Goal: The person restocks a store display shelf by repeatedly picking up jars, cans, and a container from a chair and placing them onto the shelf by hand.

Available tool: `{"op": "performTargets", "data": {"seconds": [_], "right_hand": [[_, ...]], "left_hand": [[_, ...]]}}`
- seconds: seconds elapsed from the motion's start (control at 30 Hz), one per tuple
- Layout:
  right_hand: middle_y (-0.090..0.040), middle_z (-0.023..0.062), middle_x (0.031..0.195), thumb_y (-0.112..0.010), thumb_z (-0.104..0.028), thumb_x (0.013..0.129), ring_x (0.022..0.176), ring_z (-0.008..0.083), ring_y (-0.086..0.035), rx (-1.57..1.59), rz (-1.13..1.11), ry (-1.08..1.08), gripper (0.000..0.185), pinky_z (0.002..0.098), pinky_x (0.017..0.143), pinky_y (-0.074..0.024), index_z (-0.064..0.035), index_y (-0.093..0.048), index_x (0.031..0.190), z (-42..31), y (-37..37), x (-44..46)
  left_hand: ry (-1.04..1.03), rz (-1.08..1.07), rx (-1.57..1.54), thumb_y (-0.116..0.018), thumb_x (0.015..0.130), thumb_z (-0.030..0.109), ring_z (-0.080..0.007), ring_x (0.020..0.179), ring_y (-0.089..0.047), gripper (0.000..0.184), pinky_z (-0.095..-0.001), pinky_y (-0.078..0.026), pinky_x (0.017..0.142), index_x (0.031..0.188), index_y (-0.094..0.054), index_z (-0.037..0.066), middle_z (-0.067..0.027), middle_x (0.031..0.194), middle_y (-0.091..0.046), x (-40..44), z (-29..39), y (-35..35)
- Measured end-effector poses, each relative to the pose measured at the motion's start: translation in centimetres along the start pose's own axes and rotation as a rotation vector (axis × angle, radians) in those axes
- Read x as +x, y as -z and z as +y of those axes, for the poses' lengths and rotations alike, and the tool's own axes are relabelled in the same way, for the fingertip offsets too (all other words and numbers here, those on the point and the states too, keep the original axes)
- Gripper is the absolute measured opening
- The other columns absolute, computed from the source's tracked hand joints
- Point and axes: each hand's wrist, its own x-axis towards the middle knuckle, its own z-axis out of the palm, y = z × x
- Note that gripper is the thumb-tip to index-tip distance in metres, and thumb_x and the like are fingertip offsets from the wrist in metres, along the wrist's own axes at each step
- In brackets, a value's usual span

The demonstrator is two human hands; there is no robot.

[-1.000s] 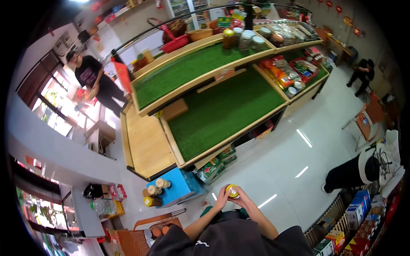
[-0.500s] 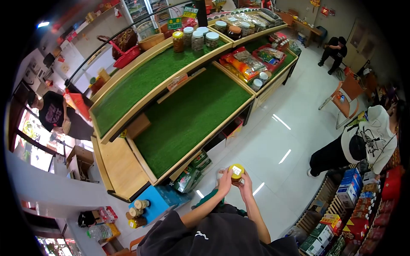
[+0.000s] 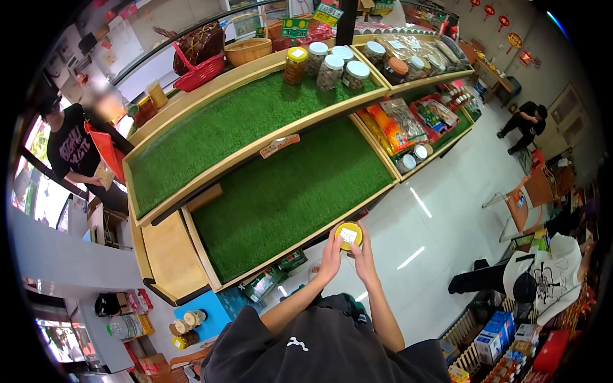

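A jar with a yellow lid and a white label (image 3: 348,236) is held upright between both palms, near the front edge of the lower green shelf (image 3: 287,198). My left hand (image 3: 331,254) wraps its left side, and my right hand (image 3: 364,253) closes on its right side. On the upper green shelf (image 3: 211,137), another yellow-lidded jar (image 3: 295,66) stands beside several white-lidded jars (image 3: 330,72). Several jars (image 3: 189,321) rest on a blue box (image 3: 214,309) at the lower left.
A person (image 3: 73,150) stands at the left holding a bag. Another person in white (image 3: 549,274) is at the right by crates (image 3: 472,329). A third person (image 3: 527,124) sits farther back near chairs (image 3: 533,195). Baskets (image 3: 249,51) line the shelf's back.
The view has moved closer to the shelves. Both hands have carried the jar up and forward to the lower shelf's front edge, keeping their hold on it.
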Motion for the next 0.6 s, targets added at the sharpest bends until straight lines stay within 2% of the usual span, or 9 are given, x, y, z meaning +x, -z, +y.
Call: {"op": "performTargets", "data": {"seconds": [0.07,0.17,0.2,0.23,0.3,0.43,0.5,0.57,0.6], "right_hand": [[-0.034,0.0144,0.140,-0.055,-0.031,0.086,0.120,0.0257,-0.045,0.261,-0.082,-0.067,0.066,0.0312,0.079,-0.0521,-0.0130,-0.030,0.144,-1.1,-0.3,2.7],[-0.036,0.0155,0.139,-0.052,-0.034,0.084,0.123,0.0261,-0.043,0.320,-0.107,-0.018,0.069,0.0323,0.092,-0.0455,-0.0065,-0.030,0.143,-4.1,-1.3,6.4],[-0.036,0.0155,0.139,-0.052,-0.034,0.084,0.123,0.0261,-0.043,0.325,-0.120,-0.021,0.069,0.0323,0.092,-0.0455,-0.0065,-0.030,0.143,-4.4,-1.5,8.0],[-0.036,0.0162,0.139,-0.052,-0.034,0.084,0.124,0.0264,-0.042,0.335,-0.147,-0.002,0.069,0.0335,0.097,-0.0412,-0.0051,-0.031,0.143,-4.6,-1.6,9.8],[-0.036,0.0177,0.140,-0.051,-0.033,0.084,0.128,0.0274,-0.039,0.382,-0.196,0.001,0.067,0.0349,0.107,-0.0302,-0.0031,-0.033,0.141,-6.6,-2.1,13.2],[-0.036,0.0190,0.140,-0.051,-0.033,0.087,0.131,0.0282,-0.036,0.316,-0.320,0.167,0.065,0.0348,0.108,-0.0275,-0.0015,-0.033,0.141,-10.9,-3.2,21.7],[-0.038,0.0191,0.138,-0.053,-0.036,0.089,0.128,0.0278,-0.040,0.361,-0.367,0.212,0.066,0.0353,0.103,-0.0370,-0.0007,-0.032,0.140,-12.2,-4.2,26.3],[-0.041,0.0184,0.134,-0.057,-0.040,0.089,0.120,0.0260,-0.048,0.499,-0.395,0.085,0.068,0.0338,0.090,-0.0488,-0.0002,-0.031,0.138,-13.9,-5.3,30.6],[-0.044,0.0173,0.130,-0.058,-0.041,0.088,0.113,0.0236,-0.052,0.522,-0.414,0.080,0.069,0.0319,0.085,-0.0514,0.0000,-0.031,0.137,-14.4,-5.8,33.0]], "left_hand": [[-0.039,0.024,0.073,-0.036,0.099,0.031,-0.0263,0.117,-0.050,0.047,-0.0328,-0.035,0.100,0.136,-0.039,0.003,-0.0179,0.126,-0.053,2.2,2.7,-0.5],[-0.110,0.061,0.164,-0.039,0.098,0.031,-0.0271,0.116,-0.052,0.049,-0.0338,-0.037,0.100,0.138,-0.036,0.004,-0.0190,0.126,-0.053,5.0,6.4,-0.8],[-0.096,0.066,0.155,-0.040,0.097,0.032,-0.0278,0.116,-0.052,0.051,-0.0345,-0.038,0.100,0.139,-0.035,0.004,-0.0195,0.126,-0.053,5.9,7.7,-0.9],[-0.084,0.071,0.146,-0.041,0.097,0.033,-0.0284,0.115,-0.053,0.052,-0.0351,-0.039,0.099,0.140,-0.034,0.004,-0.0199,0.127,-0.053,7.2,8.6,-0.9],[-0.247,0.099,0.248,-0.046,0.095,0.031,-0.0281,0.119,-0.051,0.056,-0.0358,-0.039,0.100,0.141,-0.031,0.003,-0.0197,0.129,-0.051,10.6,8.9,-0.3],[-0.354,0.188,0.172,-0.050,0.094,0.023,-0.0273,0.127,-0.043,0.055,-0.0367,-0.035,0.105,0.139,-0.027,0.000,-0.0195,0.140,-0.037,17.6,12.9,-0.5],[-0.391,0.239,0.174,-0.050,0.095,0.023,-0.0272,0.126,-0.044,0.054,-0.0371,-0.035,0.105,0.136,-0.027,-0.001,-0.0210,0.137,-0.040,21.4,15.3,-0.6],[-0.365,0.294,0.210,-0.050,0.095,0.025,-0.0267,0.125,-0.044,0.053,-0.0369,-0.035,0.105,0.136,-0.028,-0.001,-0.0214,0.133,-0.043,25.2,17.4,-0.6],[-0.409,0.309,0.267,-0.051,0.096,0.026,-0.0262,0.123,-0.046,0.053,-0.0368,-0.037,0.103,0.135,-0.028,-0.002,-0.0212,0.130,-0.046,27.6,17.7,-0.2]]}}
